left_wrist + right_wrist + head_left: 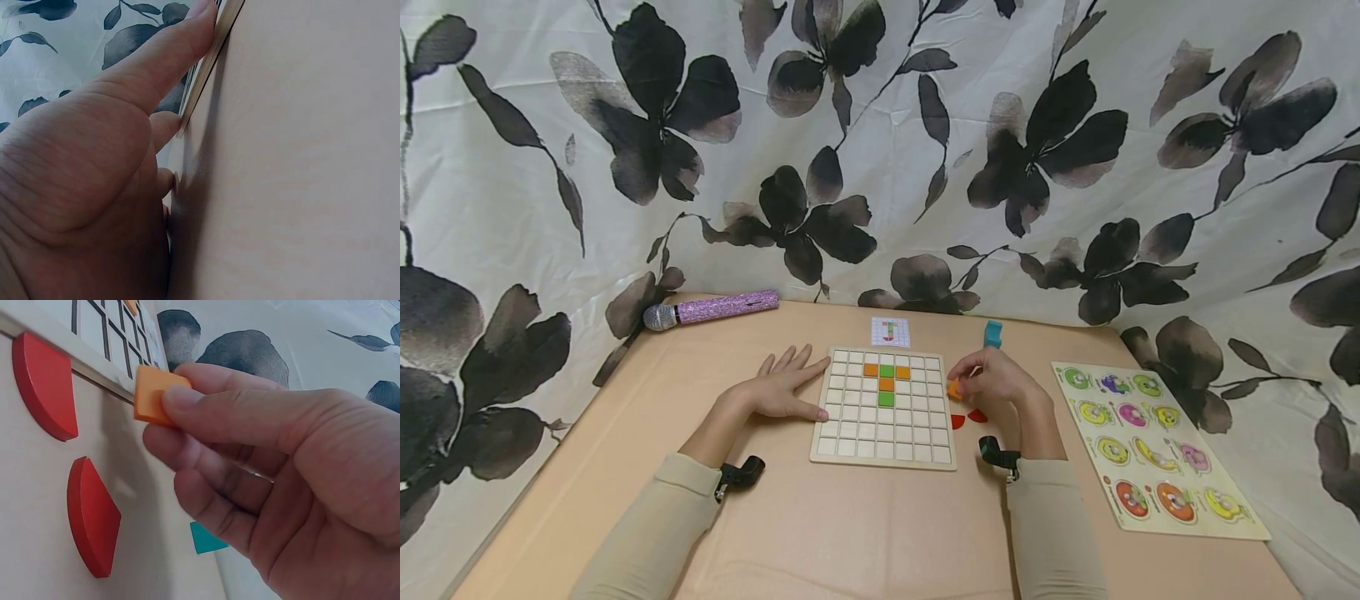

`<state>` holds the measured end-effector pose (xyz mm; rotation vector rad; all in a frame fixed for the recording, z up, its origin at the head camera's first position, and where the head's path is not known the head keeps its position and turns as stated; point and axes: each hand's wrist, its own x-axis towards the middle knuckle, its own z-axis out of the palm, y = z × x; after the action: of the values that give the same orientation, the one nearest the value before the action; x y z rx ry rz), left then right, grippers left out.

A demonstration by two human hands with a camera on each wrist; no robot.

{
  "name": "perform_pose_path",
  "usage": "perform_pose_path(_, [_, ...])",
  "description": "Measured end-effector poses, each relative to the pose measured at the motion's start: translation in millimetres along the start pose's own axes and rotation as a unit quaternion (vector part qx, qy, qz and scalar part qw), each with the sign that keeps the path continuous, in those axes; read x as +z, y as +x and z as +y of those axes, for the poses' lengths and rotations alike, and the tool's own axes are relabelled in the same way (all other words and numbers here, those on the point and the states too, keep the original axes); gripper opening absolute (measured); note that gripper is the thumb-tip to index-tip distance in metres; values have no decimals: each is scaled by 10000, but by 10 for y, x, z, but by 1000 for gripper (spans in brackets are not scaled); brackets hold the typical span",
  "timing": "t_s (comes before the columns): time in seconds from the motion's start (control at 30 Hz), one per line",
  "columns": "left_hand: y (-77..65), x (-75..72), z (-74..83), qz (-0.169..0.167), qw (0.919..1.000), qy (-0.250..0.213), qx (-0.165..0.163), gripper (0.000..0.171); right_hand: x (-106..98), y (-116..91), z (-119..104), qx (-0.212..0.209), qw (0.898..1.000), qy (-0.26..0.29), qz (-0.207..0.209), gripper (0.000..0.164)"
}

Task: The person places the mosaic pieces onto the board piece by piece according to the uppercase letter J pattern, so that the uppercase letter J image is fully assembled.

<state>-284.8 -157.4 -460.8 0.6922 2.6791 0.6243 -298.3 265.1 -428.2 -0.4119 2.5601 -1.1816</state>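
A wooden grid board [880, 463] with white squares lies on the table, with orange and green tiles [887, 371] set in a T shape. My left hand [778, 389] rests spread at the board's left side, its thumb [181, 47] touching the edge. Just off the right edge, my right hand [1003, 383] pinches an orange square tile [149, 394] between thumb and fingers. Below that tile, two red rounded wedge pieces [47, 387] lie on the table by the board. Beyond the right hand is a teal piece [992, 334].
A small card with a coloured pattern [890, 332] lies behind the board. A glittery purple microphone [722, 307] lies at the back left. To the right is a fruit picture board [1195, 521]. A flower-printed cloth [925, 208] hangs behind the table.
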Motion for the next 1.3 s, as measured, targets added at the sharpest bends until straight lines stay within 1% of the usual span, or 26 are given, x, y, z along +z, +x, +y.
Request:
perform_pose_path(0.1, [2, 2, 0, 4, 10000, 9, 1, 106, 8, 11, -19, -74, 9994, -244, 222, 20])
perform_pose_path(0.23, [5, -6, 9, -9, 10000, 2, 2, 106, 23, 17, -58, -261, 9983, -403, 319, 23])
perform_pose_path(0.33, [3, -10, 8, -6, 10000, -86, 45, 107, 38, 29, -72, -336, 9982, -410, 289, 25])
perform_pose_path(0.4, [44, 33, -63, 62, 9997, -170, 153, 107, 49, 34, -87, -355, 9982, -398, 270, 26])
perform_pose_path(0.47, [43, 33, -69, 82, 9993, -285, 210, 108, 58, 43, -98, -397, 9983, -354, 251, 26])
perform_pose_path(0.57, [44, 39, -84, 103, 9991, -323, 247, 109, 69, 47, -126, -376, 9985, -287, 273, 24])
perform_pose_path(0.63, [6, -4, -15, 36, 9994, -300, 157, 110, 77, 49, -142, -368, 9985, -278, 287, 21])
perform_pose_path(0.77, [10, -2, -13, -2, 9999, -127, 70, 108, 105, 52, -174, -336, 9987, -236, 316, 18])
perform_pose_path(0.8, [4, -14, 5, -24, 10000, -88, 18, 107, 114, 52, -183, -375, 9986, -232, 306, 18])
perform_pose_path(0.93, [9, -3, -3, -30, 10000, -3, -23, 106, 154, 61, -218, -504, 9981, -251, 233, 19])
perform_pose_path(1.3, [21, 2, -24, -25, 10000, 6, 4, 106, 286, 164, -302, -713, 9964, -463, -58, 17])
